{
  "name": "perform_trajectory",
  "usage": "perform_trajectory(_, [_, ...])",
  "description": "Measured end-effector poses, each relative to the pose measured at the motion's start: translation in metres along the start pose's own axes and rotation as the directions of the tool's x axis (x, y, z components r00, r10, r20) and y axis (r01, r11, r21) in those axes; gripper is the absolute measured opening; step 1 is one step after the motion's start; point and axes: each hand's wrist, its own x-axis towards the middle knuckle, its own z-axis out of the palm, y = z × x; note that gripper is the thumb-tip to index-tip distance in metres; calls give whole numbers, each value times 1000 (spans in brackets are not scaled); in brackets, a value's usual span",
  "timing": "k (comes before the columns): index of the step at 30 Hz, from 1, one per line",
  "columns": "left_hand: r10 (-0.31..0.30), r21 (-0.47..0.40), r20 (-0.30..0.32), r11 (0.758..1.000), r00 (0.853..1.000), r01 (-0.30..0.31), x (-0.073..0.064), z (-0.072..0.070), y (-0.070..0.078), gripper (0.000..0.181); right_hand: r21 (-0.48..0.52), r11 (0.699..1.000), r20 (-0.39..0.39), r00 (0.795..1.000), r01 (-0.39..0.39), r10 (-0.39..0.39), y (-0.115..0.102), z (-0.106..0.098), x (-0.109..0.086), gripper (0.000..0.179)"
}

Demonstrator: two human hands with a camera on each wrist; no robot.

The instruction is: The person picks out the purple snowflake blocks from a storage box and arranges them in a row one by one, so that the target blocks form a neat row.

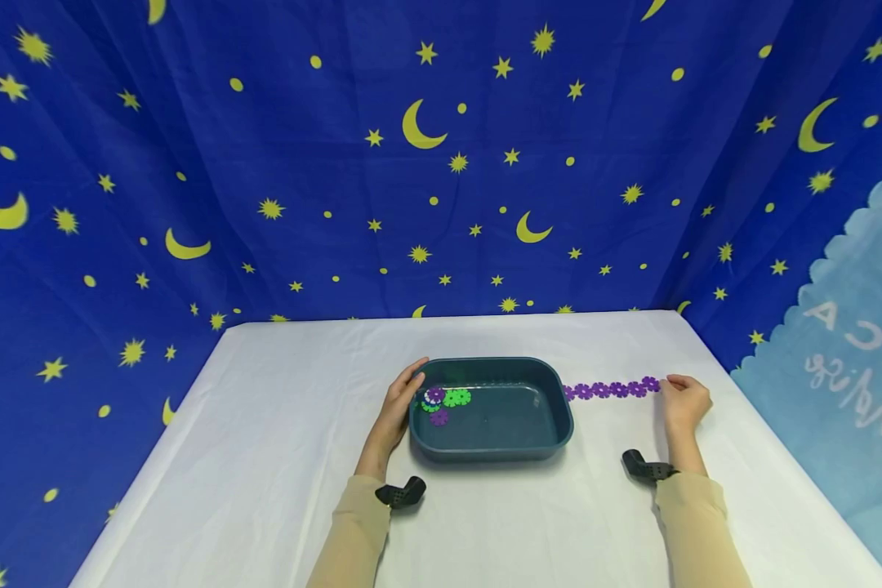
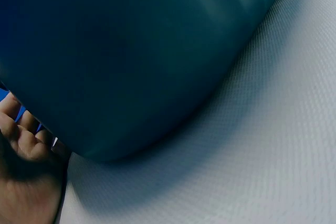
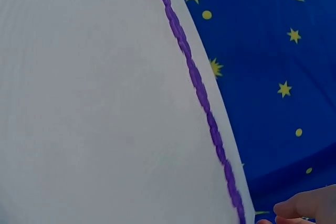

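Observation:
A dark teal plastic basin [image 1: 491,451] stands in the middle of the table. My left hand [image 1: 395,402] holds its left end, thumb at the rim and fingers along the outer wall; in the left wrist view the basin's wall [image 2: 131,77] hides part of them. Several snowflake discs lie at the basin's left end: green ones [image 1: 457,398], a purple one [image 1: 439,418] and an overlapping cluster. A chain of purple snowflake discs [image 1: 601,390] stretches right from the basin's right wall. My right hand [image 1: 685,402] pinches its right end; the right wrist view shows the chain [image 3: 197,82] edge-on.
White cloth covers the table [image 1: 279,425]. A blue curtain [image 1: 353,180] with yellow stars and moons hangs behind and beside it. At the right hangs a light blue cloth [image 1: 853,343] with white lettering. Each wrist carries a black camera mount [image 1: 404,493].

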Motion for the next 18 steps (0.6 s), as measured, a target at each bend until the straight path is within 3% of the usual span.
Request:
perform_trajectory(5, [-3,-6,-3,1000,1000,3,0,-1,-1,51,10,1000,16,1000,5,-5,-10,1,-4,24])
perform_trajectory(13, [-1,-5,2,1000,1000,1,0,-1,-1,51,29,995,30,995,94,-95,-26,7,-12,22])
perform_trajectory(18, [-7,-14,13,1000,1000,7,0,-1,1,50,63,993,62,993,101,-105,-40,10,-20,22])
